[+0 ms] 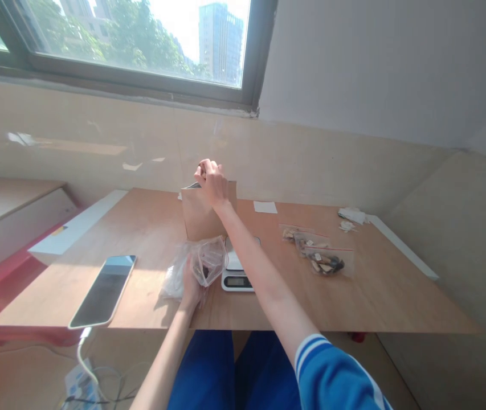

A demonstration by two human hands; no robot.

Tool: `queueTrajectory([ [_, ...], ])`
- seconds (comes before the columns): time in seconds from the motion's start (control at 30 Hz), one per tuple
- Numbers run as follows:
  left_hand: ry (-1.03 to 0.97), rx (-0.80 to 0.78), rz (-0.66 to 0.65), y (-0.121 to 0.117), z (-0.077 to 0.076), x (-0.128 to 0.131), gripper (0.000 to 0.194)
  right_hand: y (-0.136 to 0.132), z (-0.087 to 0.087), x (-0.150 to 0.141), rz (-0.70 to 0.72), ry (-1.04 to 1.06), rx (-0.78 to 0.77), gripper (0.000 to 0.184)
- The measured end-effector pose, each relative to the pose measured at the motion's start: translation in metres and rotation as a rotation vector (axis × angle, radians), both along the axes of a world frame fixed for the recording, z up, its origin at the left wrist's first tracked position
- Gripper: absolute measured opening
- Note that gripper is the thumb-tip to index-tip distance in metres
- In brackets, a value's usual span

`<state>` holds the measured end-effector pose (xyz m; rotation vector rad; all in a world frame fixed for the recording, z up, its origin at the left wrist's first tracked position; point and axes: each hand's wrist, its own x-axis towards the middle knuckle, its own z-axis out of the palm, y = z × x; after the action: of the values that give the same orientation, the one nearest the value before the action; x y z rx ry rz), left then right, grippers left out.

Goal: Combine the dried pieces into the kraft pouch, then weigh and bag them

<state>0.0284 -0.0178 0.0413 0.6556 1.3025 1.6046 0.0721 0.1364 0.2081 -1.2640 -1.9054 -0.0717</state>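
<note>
The left hand [190, 285] grasps the bag [212, 259], which may spill if tipped, while the right hand [212, 179], fingers curled, unclear whether holding something, is above the box [204, 213].

Free lane between phone [105, 290] and plastic bag [174, 279], 1 brown container [203, 214] behind.

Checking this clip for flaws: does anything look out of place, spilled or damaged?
No spill or damage stands out. The smartphone looks riskily placed: aslant at the front edge of the table, charging cable hanging down, where a snag might drag it.
</note>
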Motion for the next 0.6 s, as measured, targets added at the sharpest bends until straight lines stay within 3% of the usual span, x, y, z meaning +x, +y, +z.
queueTrajectory([
  [0.17,-0.065,0.000,-0.035,-0.001,0.005,0.000,0.031,-0.004,-0.021,0.001,0.053,-0.098,0.015,0.024],
  [0.33,-0.107,0.003,-0.031,-0.002,0.008,0.001,0.031,-0.010,-0.019,0.012,0.157,-0.130,0.011,0.024],
  [0.6,-0.133,0.017,-0.021,-0.001,0.006,0.000,0.029,-0.018,-0.017,0.021,0.150,-0.114,0.040,0.023],
])
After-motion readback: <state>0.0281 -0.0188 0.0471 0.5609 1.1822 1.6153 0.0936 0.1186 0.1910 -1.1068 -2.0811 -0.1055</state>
